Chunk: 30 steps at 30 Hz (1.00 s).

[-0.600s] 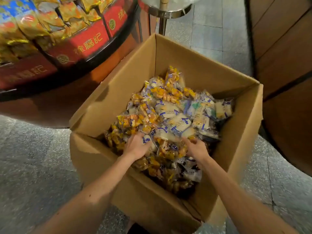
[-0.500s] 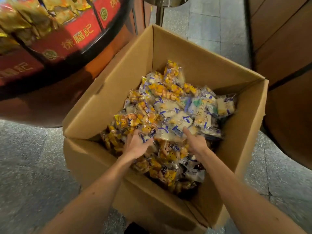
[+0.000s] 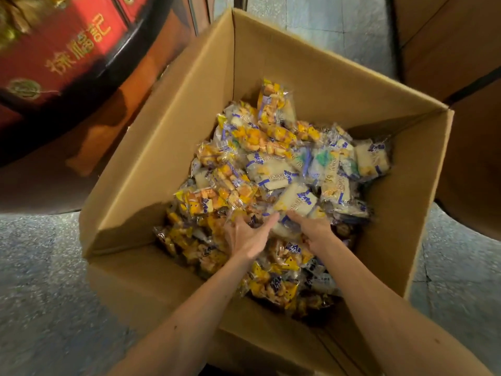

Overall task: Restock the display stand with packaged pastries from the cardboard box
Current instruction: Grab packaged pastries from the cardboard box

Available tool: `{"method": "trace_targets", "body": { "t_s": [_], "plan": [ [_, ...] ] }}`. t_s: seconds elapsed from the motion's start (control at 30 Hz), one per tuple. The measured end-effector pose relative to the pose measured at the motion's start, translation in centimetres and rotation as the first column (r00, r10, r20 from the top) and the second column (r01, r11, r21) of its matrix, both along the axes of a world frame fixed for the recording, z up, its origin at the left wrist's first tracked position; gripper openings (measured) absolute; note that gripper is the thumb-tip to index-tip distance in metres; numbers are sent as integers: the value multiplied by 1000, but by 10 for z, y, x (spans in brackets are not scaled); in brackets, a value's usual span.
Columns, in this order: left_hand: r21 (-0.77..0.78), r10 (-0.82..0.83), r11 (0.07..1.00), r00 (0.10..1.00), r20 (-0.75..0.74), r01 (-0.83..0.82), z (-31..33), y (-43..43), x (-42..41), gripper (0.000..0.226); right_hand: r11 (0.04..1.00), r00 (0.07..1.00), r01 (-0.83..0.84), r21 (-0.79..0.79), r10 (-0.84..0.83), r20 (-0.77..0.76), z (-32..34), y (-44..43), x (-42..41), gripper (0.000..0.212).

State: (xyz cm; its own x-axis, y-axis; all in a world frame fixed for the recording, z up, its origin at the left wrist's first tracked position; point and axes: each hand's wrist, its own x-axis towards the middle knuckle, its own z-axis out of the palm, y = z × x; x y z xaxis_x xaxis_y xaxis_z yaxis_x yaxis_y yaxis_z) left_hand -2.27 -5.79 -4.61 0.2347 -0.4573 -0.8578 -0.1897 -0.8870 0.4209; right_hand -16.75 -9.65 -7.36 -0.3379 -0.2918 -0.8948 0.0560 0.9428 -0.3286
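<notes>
An open cardboard box stands on the floor, holding several clear-wrapped pastry packets, yellow ones and white ones with blue print. My left hand lies on the near part of the pile, fingers spread and pointing right, their tips partly buried among the packets. Close beside it, my right hand stretches its index finger toward a white packet; its other fingers are hidden under wrappers. The round display stand, red with gold characters and a black rim, curves past the box at upper left.
Blurred gold packets sit on the stand at the top left corner. Grey stone floor surrounds the box. Brown wooden panels rise at right, close to the box's right corner.
Both hands have drawn closer together, toward the white packets in the middle of the pile. The view has tilted down, so less of the stand shows.
</notes>
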Motion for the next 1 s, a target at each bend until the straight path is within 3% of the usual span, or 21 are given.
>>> {"method": "trace_targets", "body": {
  "t_s": [0.13, 0.2, 0.33, 0.43, 0.5, 0.6, 0.7, 0.87, 1.0],
  "plan": [
    [-61, -138, 989, 990, -2, 138, -13, -4, 3, 59, 1000, 998, -11, -30, 13, 63, 10, 7, -2, 39],
    [-110, -210, 972, 978, 8, 210, -13, -5, 9, 48, 999, 996, -3, -46, 7, 88, 19, 10, -2, 26],
    [-164, -230, 960, 973, -7, 225, 3, 2, 19, 30, 998, 978, 21, -51, -10, 207, 34, 23, -5, 52],
    [-201, -193, 962, 981, -19, 185, 15, 17, 27, 44, 997, 956, 26, -72, -3, 295, 48, 37, -6, 33],
    [-225, -136, 966, 990, -44, 123, 24, 26, 30, 39, 994, 940, 56, -91, -22, 340, 63, 49, -7, 23],
    [-256, -97, 964, 993, -73, 75, 49, 35, 33, 19, 986, 900, 138, -98, -83, 427, 74, 68, -16, 29],
    [-323, -109, 943, 993, -51, 87, 70, 40, 29, 21, 982, 856, 145, -123, -62, 514, 79, 86, -26, 39],
    [-449, -125, 889, 991, -50, 89, 109, 57, 8, 41, 960, 782, 207, -190, -46, 621, 103, 107, -47, 32],
    [-522, -86, 851, 996, -25, 61, 141, 82, -21, 30, 961, 733, 205, -186, -25, 679, 122, 123, -78, 27]
  ]
}}
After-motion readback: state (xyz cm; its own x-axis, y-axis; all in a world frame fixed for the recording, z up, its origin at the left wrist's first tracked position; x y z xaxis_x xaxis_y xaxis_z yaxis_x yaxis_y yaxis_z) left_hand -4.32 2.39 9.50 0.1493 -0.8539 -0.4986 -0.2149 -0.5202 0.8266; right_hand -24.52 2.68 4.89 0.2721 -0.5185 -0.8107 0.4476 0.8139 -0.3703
